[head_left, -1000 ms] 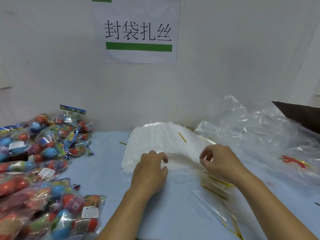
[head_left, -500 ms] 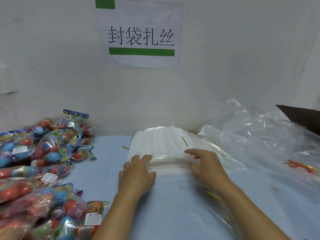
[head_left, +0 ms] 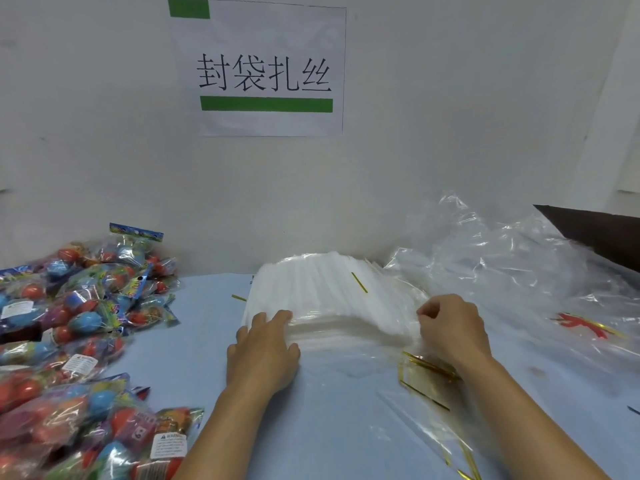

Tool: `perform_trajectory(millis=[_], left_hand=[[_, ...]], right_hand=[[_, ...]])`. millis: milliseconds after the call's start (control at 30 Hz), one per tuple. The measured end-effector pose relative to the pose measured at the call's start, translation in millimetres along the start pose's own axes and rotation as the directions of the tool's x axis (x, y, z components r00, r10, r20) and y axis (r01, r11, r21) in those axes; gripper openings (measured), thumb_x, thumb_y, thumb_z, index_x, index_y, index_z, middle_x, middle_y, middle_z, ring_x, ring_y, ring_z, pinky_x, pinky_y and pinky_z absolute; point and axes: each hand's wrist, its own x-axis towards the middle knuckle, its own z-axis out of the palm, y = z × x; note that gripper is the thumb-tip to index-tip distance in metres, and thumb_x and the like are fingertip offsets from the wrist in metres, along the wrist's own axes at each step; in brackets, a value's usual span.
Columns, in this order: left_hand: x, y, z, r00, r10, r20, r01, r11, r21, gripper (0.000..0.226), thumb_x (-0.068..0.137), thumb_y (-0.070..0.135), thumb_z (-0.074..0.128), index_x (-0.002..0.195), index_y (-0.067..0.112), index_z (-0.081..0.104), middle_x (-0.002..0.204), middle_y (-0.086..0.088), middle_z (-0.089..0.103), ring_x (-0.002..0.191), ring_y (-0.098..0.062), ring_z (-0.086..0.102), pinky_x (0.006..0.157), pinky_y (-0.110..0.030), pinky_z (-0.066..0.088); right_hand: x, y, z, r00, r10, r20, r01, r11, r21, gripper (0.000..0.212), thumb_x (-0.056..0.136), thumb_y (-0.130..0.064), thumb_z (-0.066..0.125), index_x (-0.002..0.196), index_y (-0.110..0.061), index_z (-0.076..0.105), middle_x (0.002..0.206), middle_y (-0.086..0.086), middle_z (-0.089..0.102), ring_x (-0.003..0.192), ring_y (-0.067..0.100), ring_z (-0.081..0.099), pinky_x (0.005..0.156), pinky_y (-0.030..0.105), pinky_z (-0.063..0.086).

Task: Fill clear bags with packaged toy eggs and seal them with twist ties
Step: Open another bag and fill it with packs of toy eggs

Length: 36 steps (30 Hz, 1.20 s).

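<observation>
**Peel off just one bag**

On the far left of the desk (head_left: 207, 341) I see the big heap of packaged toy eggs (head_left: 69, 334). They sit in shiny packs, well apart from my hands, waiting to go into a bag.

Next comes my left hand (head_left: 261, 355). Its fingers (head_left: 273, 318) are straight and flat, pressing down on the near edge of the stack of clear bags (head_left: 332, 299). It grips nothing. I think that is the right job for it: hold the pile down so it does not slide.

One gold twist tie (head_left: 359, 282) lies on top of the stack.

Then my right hand (head_left: 450, 329). Its fingers are curled at the right edge of the stack and look to be pinching the thin plastic there. I cannot tell if they have one bag or a few.

To do this well, I should rub the edge so only the top bag comes free, then lift slowly. The bags are slippery and cling together.

More twist ties (head_left: 429, 367) lie just by my right wrist, handy for sealing. Loose crumpled plastic (head_left: 502, 271) sits on the far right.
</observation>
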Motion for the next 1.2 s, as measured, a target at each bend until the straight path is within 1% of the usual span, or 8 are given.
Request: perform_trajectory(millis=[300,400,567,700,833,933,1033,1200], left_hand=[[0,2,3,1.000,0.001,-0.009,-0.001,1.000,0.003,0.054,0.099,0.033,0.045,0.150,0.036,0.027,0.150,0.003,0.033,0.135,-0.028,0.033,0.106,-0.039,0.034],[-1,5,5,1.000,-0.015,-0.017,0.015,1.000,0.011,0.056,0.099,0.032,0.045,0.151,0.036,0.024,0.158,-0.002,0.021,0.146,-0.034,0.016,0.113,-0.043,0.027],[-1,17,12,0.986,0.162,-0.043,-0.163,0.986,-0.022,0.068,0.096,0.041,0.051,0.152,0.049,0.012,0.165,0.006,-0.005,0.152,-0.024,-0.011,0.119,-0.048,0.014],[-3,17,23,0.955,0.258,0.145,-0.263,0.965,0.016,0.068,0.093,0.058,0.052,0.147,0.060,0.011,0.165,0.010,-0.015,0.152,-0.024,-0.018,0.120,-0.050,0.009],[-8,29,19,0.928,0.372,0.026,-0.371,0.928,-0.007,0.054,0.091,0.057,0.057,0.140,0.054,0.033,0.163,0.015,-0.014,0.150,-0.013,-0.022,0.118,-0.045,0.007],[-21,49,19,0.856,0.517,0.028,-0.509,0.850,-0.136,0.038,0.089,0.056,0.062,0.124,0.049,0.050,0.161,0.020,-0.003,0.147,-0.001,-0.015,0.116,-0.035,0.004],[-36,61,31,0.764,0.607,0.221,-0.581,0.795,-0.173,0.048,0.085,0.060,0.064,0.130,0.052,0.048,0.161,0.023,0.002,0.148,0.001,-0.010,0.117,-0.034,0.003],[-36,60,34,0.776,0.559,0.291,-0.546,0.827,-0.134,0.034,0.090,0.055,0.061,0.123,0.051,0.057,0.147,0.021,0.036,0.138,-0.009,0.033,0.116,-0.033,0.024]], right_hand=[[4,-5,-9,0.977,0.064,-0.204,0.048,0.864,0.502,0.023,0.087,0.000,0.068,0.094,-0.021,0.066,0.080,-0.001,0.069,0.079,0.016,0.064,0.067,0.030,0.049],[-4,-16,-6,0.976,-0.047,-0.215,0.155,0.837,0.525,0.027,0.084,0.003,0.069,0.086,-0.024,0.066,0.076,-0.004,0.069,0.072,0.006,0.063,0.063,0.017,0.046],[-33,-37,18,0.901,-0.428,-0.066,0.418,0.819,0.393,0.031,0.085,0.009,0.060,0.091,-0.020,0.069,0.075,-0.005,0.066,0.074,0.004,0.061,0.063,0.007,0.043],[-33,-34,11,0.861,-0.492,0.133,0.449,0.855,0.258,0.028,0.092,-0.004,0.059,0.105,-0.025,0.070,0.096,-0.003,0.066,0.084,0.007,0.061,0.078,0.017,0.050],[-15,-17,-34,0.923,-0.335,0.188,0.347,0.937,-0.034,0.027,0.093,-0.020,0.063,0.117,-0.031,0.064,0.118,-0.006,0.052,0.114,0.017,0.053,0.096,0.032,0.046],[-10,7,-72,0.940,-0.095,0.327,0.179,0.956,-0.235,0.020,0.090,-0.029,0.068,0.109,-0.030,0.063,0.118,-0.001,0.058,0.101,0.018,0.059,0.078,0.026,0.048],[-15,21,-87,0.862,0.130,0.489,0.161,0.846,-0.508,0.045,0.082,-0.043,0.079,0.119,-0.024,0.063,0.114,-0.004,0.061,0.083,0.013,0.057,0.058,0.018,0.043],[-14,22,-73,0.869,0.140,0.475,0.136,0.855,-0.501,0.048,0.076,-0.038,0.086,0.115,-0.014,0.070,0.114,0.003,0.071,0.081,0.017,0.060,0.075,0.025,0.050]])
